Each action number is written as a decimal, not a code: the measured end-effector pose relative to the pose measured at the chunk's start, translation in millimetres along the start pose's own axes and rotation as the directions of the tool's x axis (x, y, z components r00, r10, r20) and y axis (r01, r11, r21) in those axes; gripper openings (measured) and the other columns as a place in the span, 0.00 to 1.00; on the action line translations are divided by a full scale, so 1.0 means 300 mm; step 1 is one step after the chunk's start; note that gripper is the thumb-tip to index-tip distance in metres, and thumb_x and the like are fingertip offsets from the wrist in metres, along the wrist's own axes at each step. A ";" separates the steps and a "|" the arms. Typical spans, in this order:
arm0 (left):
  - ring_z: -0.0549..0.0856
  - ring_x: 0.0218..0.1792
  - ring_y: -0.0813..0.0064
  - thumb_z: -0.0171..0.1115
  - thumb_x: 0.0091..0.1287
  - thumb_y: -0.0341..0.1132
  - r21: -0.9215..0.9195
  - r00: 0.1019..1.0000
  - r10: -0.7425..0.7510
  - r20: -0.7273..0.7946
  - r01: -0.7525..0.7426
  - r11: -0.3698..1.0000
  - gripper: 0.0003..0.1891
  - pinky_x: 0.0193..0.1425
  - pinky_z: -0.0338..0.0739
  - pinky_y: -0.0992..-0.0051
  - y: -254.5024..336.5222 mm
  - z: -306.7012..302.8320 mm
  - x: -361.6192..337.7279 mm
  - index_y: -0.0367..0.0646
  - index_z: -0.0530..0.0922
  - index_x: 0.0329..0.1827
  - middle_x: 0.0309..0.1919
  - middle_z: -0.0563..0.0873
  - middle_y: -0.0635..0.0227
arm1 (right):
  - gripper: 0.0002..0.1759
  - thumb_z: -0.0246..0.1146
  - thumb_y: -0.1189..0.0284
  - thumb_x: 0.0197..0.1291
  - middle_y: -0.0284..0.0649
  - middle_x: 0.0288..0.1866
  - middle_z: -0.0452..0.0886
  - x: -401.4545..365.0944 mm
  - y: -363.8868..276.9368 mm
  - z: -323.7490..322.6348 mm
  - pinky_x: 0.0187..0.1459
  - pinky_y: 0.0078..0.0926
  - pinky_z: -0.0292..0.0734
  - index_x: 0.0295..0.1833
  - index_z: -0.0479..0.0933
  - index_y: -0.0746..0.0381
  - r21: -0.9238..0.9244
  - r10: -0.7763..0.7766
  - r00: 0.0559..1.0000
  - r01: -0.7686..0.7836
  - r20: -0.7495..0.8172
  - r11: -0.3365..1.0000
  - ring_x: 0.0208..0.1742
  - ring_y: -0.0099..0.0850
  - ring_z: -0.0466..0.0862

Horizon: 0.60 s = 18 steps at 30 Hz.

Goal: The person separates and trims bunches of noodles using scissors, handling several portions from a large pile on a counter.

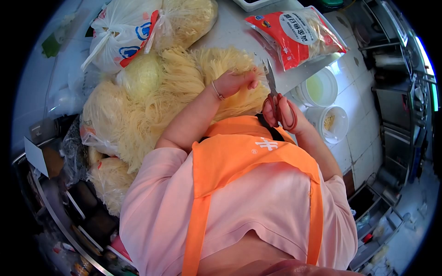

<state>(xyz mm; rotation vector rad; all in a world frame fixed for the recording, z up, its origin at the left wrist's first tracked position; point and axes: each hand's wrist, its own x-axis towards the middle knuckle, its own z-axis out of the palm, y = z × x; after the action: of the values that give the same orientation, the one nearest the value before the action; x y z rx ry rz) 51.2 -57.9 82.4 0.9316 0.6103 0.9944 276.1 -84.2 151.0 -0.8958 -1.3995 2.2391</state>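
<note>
My right hand (294, 115) is closed around the red handles of a pair of scissors (272, 87), whose metal blades point away from me. To its left, my left hand (234, 83), with a bracelet at the wrist, has its fingers curled among pale yellow vermicelli (179, 78). Strands show both above and below that hand, but its grip is partly hidden. The scissor blades are just right of my left fingertips. The vermicelli lies in a large loose heap on the table, spreading left and toward me.
Behind the heap stand a tied white plastic bag (122, 34) and a clear bag of noodles (186, 20). A red-and-white printed packet (297, 37) lies at the table's far right. Two white buckets (329, 80) (334, 124) stand on the tiled floor at right. Shelving (391, 106) lines the right side.
</note>
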 end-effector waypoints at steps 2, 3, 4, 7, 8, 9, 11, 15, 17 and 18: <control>0.77 0.35 0.77 0.53 0.72 0.37 -0.028 0.999 -0.018 0.027 0.018 0.999 0.09 0.47 0.72 0.74 -0.009 -0.016 -0.001 0.44 0.71 0.49 0.31 0.78 0.71 | 0.31 0.38 0.45 0.68 0.32 0.21 0.70 0.001 -0.006 -0.008 0.23 0.18 0.64 0.31 0.68 0.61 -0.051 0.003 1.000 -0.003 0.000 0.999 0.20 0.22 0.70; 0.77 0.35 0.77 0.53 0.72 0.37 -0.029 0.999 -0.017 0.027 0.018 0.999 0.09 0.47 0.72 0.74 -0.013 -0.017 -0.002 0.44 0.71 0.49 0.31 0.78 0.71 | 0.30 0.39 0.45 0.69 0.32 0.19 0.69 0.001 -0.008 -0.011 0.22 0.17 0.63 0.29 0.67 0.61 -0.102 0.006 1.000 -0.006 0.000 0.995 0.19 0.22 0.69; 0.77 0.35 0.77 0.53 0.71 0.37 -0.037 1.000 -0.008 0.021 0.009 0.999 0.09 0.47 0.72 0.74 -0.016 -0.019 -0.002 0.43 0.72 0.49 0.31 0.78 0.71 | 0.30 0.39 0.45 0.69 0.32 0.19 0.69 0.001 -0.006 -0.011 0.22 0.17 0.63 0.29 0.67 0.61 -0.103 0.006 1.000 -0.006 0.000 0.995 0.19 0.22 0.69; 0.76 0.34 0.79 0.54 0.71 0.36 -0.059 1.000 -0.009 -0.007 0.008 0.998 0.09 0.47 0.72 0.73 -0.018 -0.015 -0.004 0.43 0.74 0.48 0.33 0.78 0.72 | 0.30 0.40 0.46 0.69 0.32 0.17 0.68 -0.001 0.011 -0.019 0.21 0.16 0.62 0.27 0.66 0.60 -0.068 -0.044 0.998 0.040 -0.051 0.997 0.18 0.22 0.69; 0.75 0.33 0.79 0.54 0.71 0.35 -0.073 0.999 -0.019 -0.028 0.017 0.997 0.09 0.47 0.72 0.73 -0.019 -0.013 -0.004 0.42 0.75 0.48 0.33 0.78 0.73 | 0.30 0.41 0.46 0.69 0.32 0.18 0.68 -0.007 0.020 -0.033 0.22 0.16 0.63 0.28 0.67 0.61 -0.084 -0.033 0.997 0.027 -0.068 0.996 0.19 0.22 0.70; 0.75 0.33 0.79 0.54 0.71 0.35 -0.073 0.999 -0.019 -0.028 0.017 0.997 0.09 0.47 0.72 0.73 -0.019 -0.013 -0.003 0.42 0.75 0.48 0.33 0.78 0.73 | 0.29 0.42 0.46 0.68 0.32 0.20 0.69 -0.009 0.017 -0.037 0.23 0.17 0.65 0.30 0.68 0.62 -0.099 -0.022 0.996 0.014 -0.084 0.995 0.20 0.22 0.70; 0.75 0.33 0.79 0.54 0.71 0.35 -0.077 0.999 0.008 -0.041 -0.011 0.997 0.09 0.47 0.72 0.73 -0.022 -0.016 -0.001 0.42 0.75 0.50 0.34 0.78 0.74 | 0.29 0.43 0.46 0.68 0.33 0.23 0.70 -0.027 -0.005 -0.030 0.26 0.18 0.67 0.32 0.69 0.62 -0.089 -0.061 0.998 0.058 -0.028 0.994 0.22 0.22 0.72; 0.75 0.33 0.79 0.53 0.71 0.34 -0.059 0.997 0.008 -0.072 -0.012 0.998 0.08 0.47 0.72 0.73 -0.024 -0.025 0.004 0.42 0.75 0.47 0.32 0.77 0.73 | 0.31 0.43 0.43 0.66 0.36 0.32 0.72 -0.055 -0.027 -0.031 0.35 0.22 0.72 0.39 0.70 0.64 -0.066 -0.049 0.996 0.053 0.068 0.996 0.31 0.25 0.75; 0.75 0.33 0.79 0.53 0.71 0.35 -0.055 0.996 0.033 -0.084 -0.037 0.998 0.07 0.47 0.71 0.74 -0.018 -0.025 0.004 0.42 0.75 0.44 0.30 0.77 0.73 | 0.32 0.43 0.42 0.66 0.36 0.32 0.72 -0.065 -0.039 -0.026 0.37 0.23 0.72 0.40 0.70 0.64 -0.067 0.010 0.999 -0.007 0.049 0.998 0.33 0.25 0.75; 0.75 0.33 0.79 0.53 0.71 0.35 -0.055 0.996 0.033 -0.084 -0.038 0.998 0.07 0.47 0.71 0.74 -0.008 -0.016 0.003 0.42 0.75 0.44 0.30 0.77 0.73 | 0.33 0.42 0.41 0.65 0.36 0.33 0.71 -0.067 -0.045 -0.024 0.39 0.23 0.72 0.40 0.70 0.64 -0.066 0.068 0.997 -0.066 0.029 0.996 0.34 0.26 0.75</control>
<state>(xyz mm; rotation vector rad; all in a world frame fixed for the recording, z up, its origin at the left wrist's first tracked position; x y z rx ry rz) 48.7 -55.7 77.9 0.8565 0.6342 1.0812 295.3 -85.1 167.4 -0.9467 -1.4843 2.2781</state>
